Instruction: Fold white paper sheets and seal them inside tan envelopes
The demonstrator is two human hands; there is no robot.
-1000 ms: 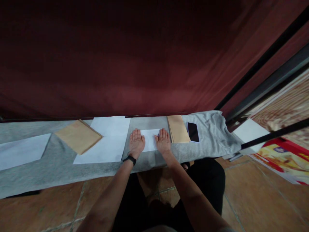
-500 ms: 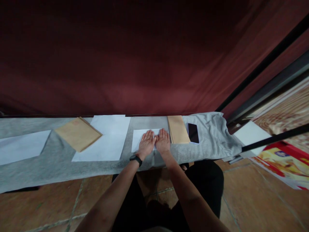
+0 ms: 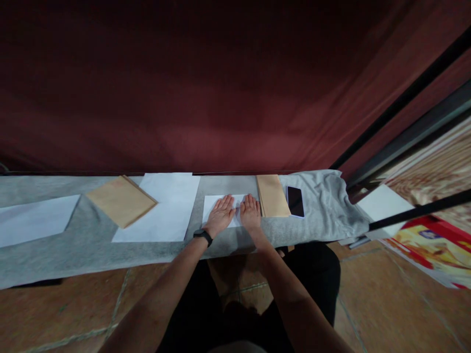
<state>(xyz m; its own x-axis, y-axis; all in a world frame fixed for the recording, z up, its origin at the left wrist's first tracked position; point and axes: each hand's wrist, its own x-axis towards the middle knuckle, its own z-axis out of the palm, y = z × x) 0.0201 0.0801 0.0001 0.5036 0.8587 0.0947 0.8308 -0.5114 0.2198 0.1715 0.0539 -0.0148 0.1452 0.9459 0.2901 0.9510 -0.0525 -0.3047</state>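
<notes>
A small sheet of white paper (image 3: pixel 209 205), perhaps folded, lies on the grey cloth in front of me. My left hand (image 3: pixel 221 215) is laid flat across its middle, fingers stretched out, with a black band on the wrist. On the paper's right part rests my right hand (image 3: pixel 250 214), also flat with fingers extended. A narrow gap separates the two hands. Just right of the right hand is a stack of brown envelopes (image 3: pixel 274 196), close to the paper's edge. Much of the paper is covered by the hands.
A phone (image 3: pixel 295 201) lies right of the envelopes on the grey cloth (image 3: pixel 327 206). Leftward are large white sheets (image 3: pixel 172 206), more brown envelopes (image 3: pixel 122 201) on top of them, and another white sheet (image 3: pixel 35 219). A dark red wall (image 3: pixel 221 122) rises behind; a red-yellow box (image 3: pixel 434 245) is at right.
My hands have slid apart on the paper: the left one slightly to the left, the right one slightly to the right. The view has shifted a little.
</notes>
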